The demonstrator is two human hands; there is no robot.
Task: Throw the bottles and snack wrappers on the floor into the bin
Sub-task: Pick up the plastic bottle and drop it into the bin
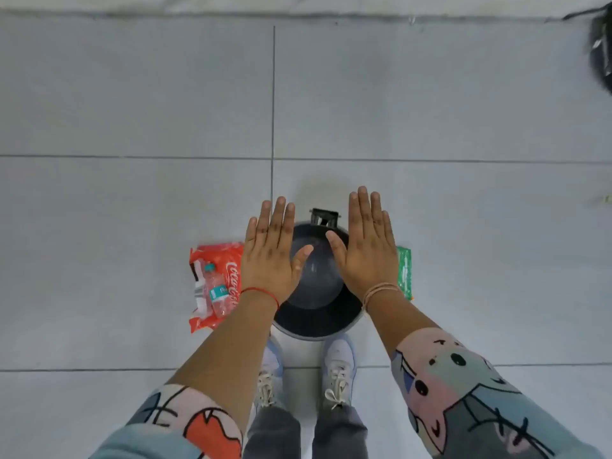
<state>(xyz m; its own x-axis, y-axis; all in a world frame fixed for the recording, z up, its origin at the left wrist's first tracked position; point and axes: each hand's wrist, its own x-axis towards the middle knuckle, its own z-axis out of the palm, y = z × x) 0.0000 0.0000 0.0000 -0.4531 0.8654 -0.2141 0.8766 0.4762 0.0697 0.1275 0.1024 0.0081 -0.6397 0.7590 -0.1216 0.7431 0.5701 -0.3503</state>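
Nothing is binned yet: your left hand and right hand hover flat and empty over the bin; the water bottle, red wrapper and green wrapper remain.

Seen from above: pale grey floor of large square tiles, split by thin dark grout lines crossing near the centre. Along the top edge, a lighter strip, perhaps a wall base or step. In the top right corner, a dark blurred object, unidentifiable. Soft, even lighting.
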